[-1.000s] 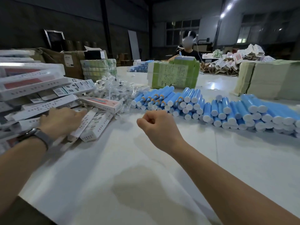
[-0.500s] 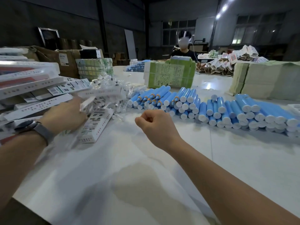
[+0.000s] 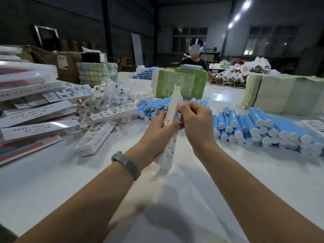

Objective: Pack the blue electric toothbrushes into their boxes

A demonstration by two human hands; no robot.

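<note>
Above the near centre of the white table (image 3: 52, 186), the left hand (image 3: 157, 130) grips a long flat white box (image 3: 172, 120) held upright; the right hand (image 3: 198, 123) pinches its upper edge; at two o'clock behind lie stacked blue toothbrushes (image 3: 263, 127); at ten o'clock, piled boxes (image 3: 35, 116).

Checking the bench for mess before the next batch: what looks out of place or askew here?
The flat white cardboard boxes at left lie in a slumped, criss-crossed heap, one slid onto the white table. The blue cylindrical toothbrush handles lie neatly stacked.
</note>
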